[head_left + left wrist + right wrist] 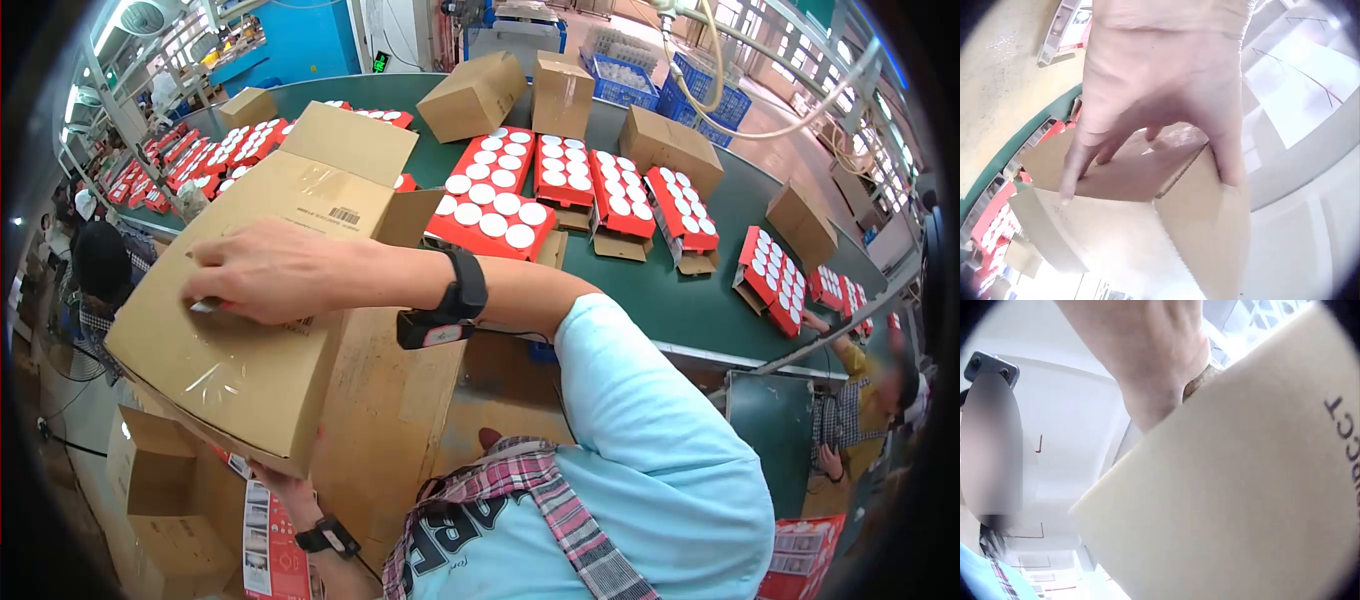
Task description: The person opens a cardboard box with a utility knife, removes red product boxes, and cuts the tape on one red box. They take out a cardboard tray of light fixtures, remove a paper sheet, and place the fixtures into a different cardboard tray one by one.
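A tilted brown cardboard box (230, 380) fills the left of the head view, its end flaps (355, 140) standing out at the top. Shiny clear strips and a printed barcode show on its upper face. Across that face lies my right hand (262, 272), fingers curled over a small item (207, 303) with a whitish end; the rest of it is hidden, and I cannot tell its kind. From below, my left hand (287, 492) grips the box's lower edge. In the left wrist view, the left hand (1160, 81) spans a cardboard corner, thumb on one side and fingers on the other.
Beyond the box, a green conveyor (660, 290) carries red trays (490, 215) of round white-topped items and brown boxes (475, 95). An open carton (165, 490) and a red printed sheet (270, 540) lie lower left. Another person (865, 400) is at the right.
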`<state>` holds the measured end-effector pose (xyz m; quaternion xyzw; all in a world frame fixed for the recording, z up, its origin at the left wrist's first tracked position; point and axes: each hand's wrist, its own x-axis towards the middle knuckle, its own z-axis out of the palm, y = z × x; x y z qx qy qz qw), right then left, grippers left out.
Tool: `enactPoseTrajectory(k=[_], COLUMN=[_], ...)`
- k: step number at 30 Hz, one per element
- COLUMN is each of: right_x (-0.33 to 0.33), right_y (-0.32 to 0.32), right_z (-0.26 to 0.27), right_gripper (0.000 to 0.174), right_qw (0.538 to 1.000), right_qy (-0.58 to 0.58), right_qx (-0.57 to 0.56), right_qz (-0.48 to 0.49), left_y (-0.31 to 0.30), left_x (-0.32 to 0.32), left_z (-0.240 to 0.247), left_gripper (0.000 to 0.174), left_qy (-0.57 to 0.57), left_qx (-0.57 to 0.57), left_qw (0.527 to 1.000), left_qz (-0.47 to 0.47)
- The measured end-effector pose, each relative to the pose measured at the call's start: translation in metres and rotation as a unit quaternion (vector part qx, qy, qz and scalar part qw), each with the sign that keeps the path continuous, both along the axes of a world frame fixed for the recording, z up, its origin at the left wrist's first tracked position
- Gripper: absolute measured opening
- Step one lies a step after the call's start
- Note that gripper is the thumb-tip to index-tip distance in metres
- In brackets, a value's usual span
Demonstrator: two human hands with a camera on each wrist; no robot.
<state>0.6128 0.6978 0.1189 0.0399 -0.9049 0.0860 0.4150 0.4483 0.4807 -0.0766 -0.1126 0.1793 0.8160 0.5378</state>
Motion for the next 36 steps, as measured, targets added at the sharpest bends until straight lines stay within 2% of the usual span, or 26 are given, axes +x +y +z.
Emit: enactPoseTrajectory(k=[1, 2, 3, 4, 6, 7, 10, 11, 12, 14, 15, 17, 18, 20, 23, 24, 25, 26, 28, 31, 32, 33, 34, 35, 36], right_x=[0.003, 0.01, 0.022, 0.041, 0.069, 0.085, 0.102, 0.094, 0.084, 0.064, 0.055, 0.042, 0.033, 0.031, 0.054, 0.068, 0.08, 0.093, 0.118, 0.143, 0.149, 0.152, 0.154, 0.153, 0.151], right_y=[0.012, 0.02, 0.028, 0.034, 0.051, 0.053, 0.06, 0.065, 0.073, 0.097, 0.117, 0.169, 0.197, 0.257, 0.311, 0.341, 0.361, 0.381, 0.413, 0.468, 0.485, 0.515, 0.532, 0.552, 0.575], right_z=[-0.011, -0.017, -0.024, -0.033, -0.064, -0.077, -0.126, -0.138, -0.144, -0.141, -0.143, -0.145, -0.153, -0.167, -0.15, -0.165, -0.169, -0.174, -0.176, -0.191, -0.192, -0.19, -0.191, -0.197, -0.203], right_gripper=[0.029, 0.029, 0.026, 0.023, 0.018, 0.024, 0.049, 0.065, 0.078, 0.081, 0.079, 0.077, 0.069, 0.073, 0.079, 0.085, 0.084, 0.088, 0.076, 0.058, 0.053, 0.048, 0.043, 0.036, 0.033], right_qw=[0.999, 0.997, 0.991, 0.98, 0.936, 0.903, 0.75, 0.705, 0.659, 0.612, 0.593, 0.556, 0.56, 0.515, 0.404, 0.372, 0.37, 0.4, 0.421, 0.395, 0.367, 0.34, 0.31, 0.32, 0.345], right_qy=[0.005, 0.015, 0.061, 0.104, 0.203, 0.183, 0.039, -0.004, -0.021, -0.006, -0.004, -0.001, 0.046, 0.034, 0.119, 0.117, 0.139, 0.137, 0.139, 0.152, 0.201, 0.243, 0.294, 0.328, 0.34], right_qx=[-0.001, -0.001, -0.032, -0.065, -0.235, -0.348, -0.645, -0.701, -0.749, -0.791, -0.805, -0.831, -0.824, -0.847, -0.898, -0.898, -0.893, -0.876, -0.87, -0.885, -0.886, -0.885, -0.88, -0.866, -0.86], right_qz=[-0.039, -0.08, -0.117, -0.155, -0.165, -0.174, -0.14, -0.112, -0.055, -0.017, -0.009, 0.005, 0.077, 0.129, 0.127, 0.203, 0.217, 0.23, 0.217, 0.193, 0.2, 0.204, 0.209, 0.201, 0.16], left_y=[0.01, 0.02, 0.028, 0.036, 0.055, 0.066, 0.117, 0.135, 0.157, 0.208, 0.232, 0.278, 0.306, 0.358, 0.433, 0.454, 0.477, 0.499, 0.545, 0.616, 0.645, 0.685, 0.715, 0.727, 0.73], left_x=[-0.011, -0.012, -0.012, -0.017, -0.037, -0.064, -0.083, -0.08, -0.085, -0.092, -0.089, -0.073, -0.067, -0.058, -0.044, -0.037, -0.031, -0.027, -0.016, 0.02, 0.026, 0.057, 0.067, 0.086, 0.107], left_z=[-0.025, -0.024, -0.029, -0.032, -0.053, -0.092, -0.098, -0.091, -0.095, -0.101, -0.097, -0.071, -0.065, -0.059, -0.048, -0.046, -0.045, -0.043, -0.041, -0.023, -0.023, -0.005, -0.019, -0.016, -0.013], left_gripper=[0.068, 0.067, 0.062, 0.06, 0.058, 0.052, 0.047, 0.045, 0.045, 0.046, 0.051, 0.055, 0.057, 0.059, 0.06, 0.06, 0.061, 0.061, 0.063, 0.064, 0.064, 0.065, 0.073, 0.084, 0.092], left_qy=[0.028, 0.061, 0.081, 0.065, 0.03, 0.208, 0.209, 0.206, 0.223, 0.252, 0.29, 0.368, 0.404, 0.439, 0.455, 0.451, 0.464, 0.477, 0.512, 0.572, 0.638, 0.689, 0.765, 0.727, 0.694], left_qx=[0.017, 0.037, -0.031, -0.005, 0.044, 0.266, 0.302, 0.296, 0.234, 0.105, 0.169, 0.144, 0.134, 0.129, 0.114, 0.108, 0.112, 0.116, 0.111, 0.112, 0.1, 0.059, -0.034, -0.128, -0.148], left_qw=[0.999, 0.997, 0.995, 0.996, 0.998, 0.936, 0.926, 0.929, 0.944, 0.962, 0.942, 0.918, 0.904, 0.888, 0.882, 0.885, 0.878, 0.87, 0.851, 0.813, 0.763, 0.717, 0.622, 0.668, 0.7], left_qz=[0.004, 0.007, 0.056, 0.053, 0.041, -0.096, -0.089, -0.083, -0.061, -0.019, -0.031, -0.041, -0.04, -0.052, -0.038, -0.027, -0.031, -0.034, -0.035, -0.016, 0.005, 0.089, 0.161, 0.094, 0.076])
